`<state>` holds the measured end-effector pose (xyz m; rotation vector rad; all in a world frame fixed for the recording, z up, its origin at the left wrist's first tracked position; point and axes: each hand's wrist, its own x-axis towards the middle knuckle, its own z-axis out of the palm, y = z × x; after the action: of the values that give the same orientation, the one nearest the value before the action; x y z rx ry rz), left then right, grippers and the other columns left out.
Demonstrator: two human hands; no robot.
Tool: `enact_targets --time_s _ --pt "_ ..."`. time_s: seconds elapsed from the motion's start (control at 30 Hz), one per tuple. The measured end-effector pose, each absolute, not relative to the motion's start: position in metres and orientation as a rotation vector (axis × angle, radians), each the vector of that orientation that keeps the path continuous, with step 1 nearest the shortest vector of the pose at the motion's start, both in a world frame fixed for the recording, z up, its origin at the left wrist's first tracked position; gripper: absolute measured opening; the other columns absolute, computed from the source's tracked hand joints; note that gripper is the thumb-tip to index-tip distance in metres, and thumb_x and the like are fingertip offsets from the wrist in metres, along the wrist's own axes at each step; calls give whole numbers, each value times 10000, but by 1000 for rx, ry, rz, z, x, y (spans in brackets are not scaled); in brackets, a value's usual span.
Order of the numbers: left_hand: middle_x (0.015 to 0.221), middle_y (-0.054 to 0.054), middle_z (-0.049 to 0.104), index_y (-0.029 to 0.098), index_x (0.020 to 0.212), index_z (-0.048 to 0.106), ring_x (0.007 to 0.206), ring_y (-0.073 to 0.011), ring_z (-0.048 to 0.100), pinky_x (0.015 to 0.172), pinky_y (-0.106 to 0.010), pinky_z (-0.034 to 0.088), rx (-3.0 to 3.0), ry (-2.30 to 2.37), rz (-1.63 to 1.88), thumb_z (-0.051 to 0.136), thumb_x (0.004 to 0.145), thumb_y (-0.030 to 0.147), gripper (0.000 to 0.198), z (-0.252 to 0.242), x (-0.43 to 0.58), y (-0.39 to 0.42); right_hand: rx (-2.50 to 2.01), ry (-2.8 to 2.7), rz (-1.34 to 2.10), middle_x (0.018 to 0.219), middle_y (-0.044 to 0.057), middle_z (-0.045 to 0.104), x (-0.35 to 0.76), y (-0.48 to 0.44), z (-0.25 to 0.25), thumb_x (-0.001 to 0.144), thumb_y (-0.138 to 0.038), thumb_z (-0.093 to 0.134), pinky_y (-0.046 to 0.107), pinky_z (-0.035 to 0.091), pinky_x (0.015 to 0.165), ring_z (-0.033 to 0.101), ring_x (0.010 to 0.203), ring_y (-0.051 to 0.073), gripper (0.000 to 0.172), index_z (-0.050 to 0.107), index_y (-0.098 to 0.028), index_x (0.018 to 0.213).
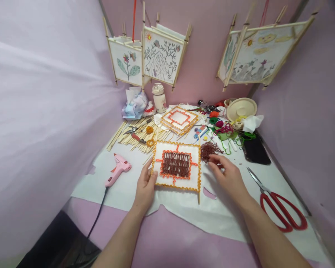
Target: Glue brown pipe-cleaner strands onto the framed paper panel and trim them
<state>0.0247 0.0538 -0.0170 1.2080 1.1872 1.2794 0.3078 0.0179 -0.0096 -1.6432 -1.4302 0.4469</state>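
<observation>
The left hand (145, 184) grips the left edge of a yarn-trimmed panel (176, 165), its fingers curled around the frame. The panel lies flat on a white paper sheet (184, 217), at the front of the worktop. The right hand (226, 176) is half curled just right of the panel, its fingertips (212, 158) beside a tangle of brown yarn (210, 152). It may be pinching a strand, but the view is too poor to tell.

Left of the panel lie a pink glue gun (117, 169) and, further back, bamboo sticks (136, 136). Behind it sits a second panel (179, 120). Right of it lie red-handled scissors (281, 210). Finished panels (162, 56) hang beyond it.
</observation>
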Motion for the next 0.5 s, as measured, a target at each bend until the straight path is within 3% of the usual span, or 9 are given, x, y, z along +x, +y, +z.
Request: enact_targets --time_s 0.23,0.5 --pt "963 -75 706 233 1437 468 867 -226 659 787 -332 531 1292 1352 1141 632 863 399 620 -11 23 54 -1519 -1315 889 1064 95 701 278 14 -29 928 -481 498 320 538 824 678 922 207 491 514 -180 1315" --pt "1027 -94 707 243 1356 569 982 -270 645 823 -355 528 1314 1516 1152 639 845 416 544 -14 21 49 -1609 -1312 874 1095 83 725 275 13 -41 917 -463 516 326 585 762 702 949 240 467 545 -242 1327"
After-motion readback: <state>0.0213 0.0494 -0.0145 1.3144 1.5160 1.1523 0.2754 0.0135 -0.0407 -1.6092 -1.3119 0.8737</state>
